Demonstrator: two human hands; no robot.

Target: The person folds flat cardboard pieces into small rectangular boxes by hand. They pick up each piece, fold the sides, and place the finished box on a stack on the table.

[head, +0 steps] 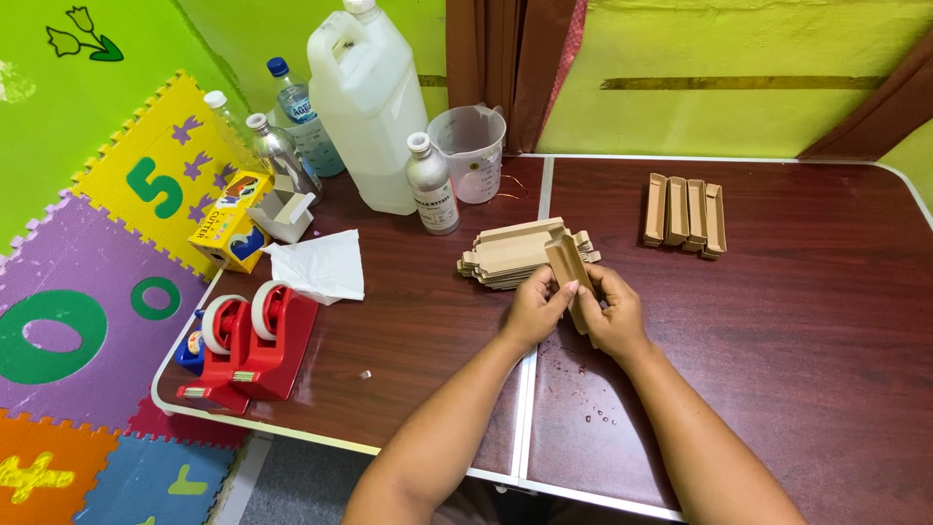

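Observation:
Both my hands hold one brown cardboard piece (569,270), folded into a narrow tray shape, above the middle of the dark wooden table (777,321). My left hand (535,309) pinches its left side. My right hand (613,313) grips its right side and lower end. Just behind the hands lies a stack of flat unfolded cardboard pieces (510,255). Farther back on the right, several folded cardboard trays (685,214) sit side by side.
At the back left stand a large white jug (369,107), a measuring cup (471,151), a silver bottle (432,185) and plastic bottles (282,146). A yellow box (233,219), a white tissue (321,265) and red tape dispensers (258,340) sit near the left edge. Foam mats (87,292) cover the floor.

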